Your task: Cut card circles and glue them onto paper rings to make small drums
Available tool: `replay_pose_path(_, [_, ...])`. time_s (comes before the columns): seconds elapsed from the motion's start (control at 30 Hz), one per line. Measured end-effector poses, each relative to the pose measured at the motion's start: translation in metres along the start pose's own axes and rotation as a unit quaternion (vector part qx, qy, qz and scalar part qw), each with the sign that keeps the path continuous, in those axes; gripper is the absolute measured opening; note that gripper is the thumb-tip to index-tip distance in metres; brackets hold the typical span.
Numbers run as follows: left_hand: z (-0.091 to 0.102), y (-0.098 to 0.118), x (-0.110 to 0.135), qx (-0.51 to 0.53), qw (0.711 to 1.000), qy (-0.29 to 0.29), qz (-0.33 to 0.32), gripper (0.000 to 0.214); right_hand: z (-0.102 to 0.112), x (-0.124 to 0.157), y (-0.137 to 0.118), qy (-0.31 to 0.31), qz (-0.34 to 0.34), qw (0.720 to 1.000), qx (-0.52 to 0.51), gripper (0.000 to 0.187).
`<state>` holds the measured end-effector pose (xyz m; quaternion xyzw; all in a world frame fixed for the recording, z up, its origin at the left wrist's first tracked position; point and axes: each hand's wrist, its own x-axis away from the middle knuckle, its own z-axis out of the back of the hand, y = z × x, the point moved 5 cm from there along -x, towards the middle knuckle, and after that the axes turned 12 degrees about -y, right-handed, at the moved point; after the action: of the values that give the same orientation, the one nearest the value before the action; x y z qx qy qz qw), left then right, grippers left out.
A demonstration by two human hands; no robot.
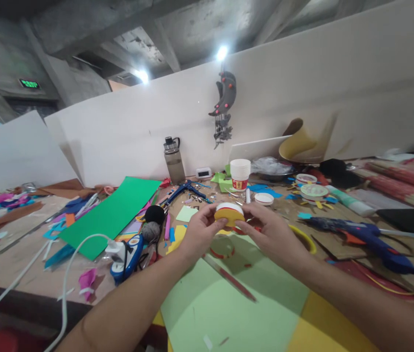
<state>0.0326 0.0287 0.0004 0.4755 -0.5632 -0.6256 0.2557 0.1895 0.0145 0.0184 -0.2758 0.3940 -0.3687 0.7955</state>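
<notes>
Between my left hand (204,229) and my right hand (269,229) is a short, round cut-down paper cup piece (229,213). Its yellow face is turned toward me, and a white rim with a trace of red shows above. The fingers of both hands close on its two sides, thumbs at the lower edge of the yellow face. Below them, a thin red ring (222,253) lies on the light green sheet (236,313). A dark red pencil (232,279) lies slantwise on that same sheet.
A blue glue gun (366,239) lies at the right. Stacked paper cups (240,173) and a water bottle (174,161) stand behind. Left are a green sheet (113,215), a power strip (126,258) with a white cable, and scattered scraps. A white panel (129,127) closes off the back.
</notes>
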Motion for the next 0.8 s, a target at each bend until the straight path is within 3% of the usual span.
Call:
replay_pose_path(0.17, [0.001,-0.003,0.001,-0.004,1.0,-0.002,0.021,0.036,-0.003,0.001,0.006,-0.023,-0.013,0.999,-0.029,0.031])
replay_pose_path(0.8, [-0.009,0.005,0.008,-0.028,0.999,-0.012,0.037,0.032,0.007,0.002,-0.002,0.011,0.018,1.0,-0.022,0.027])
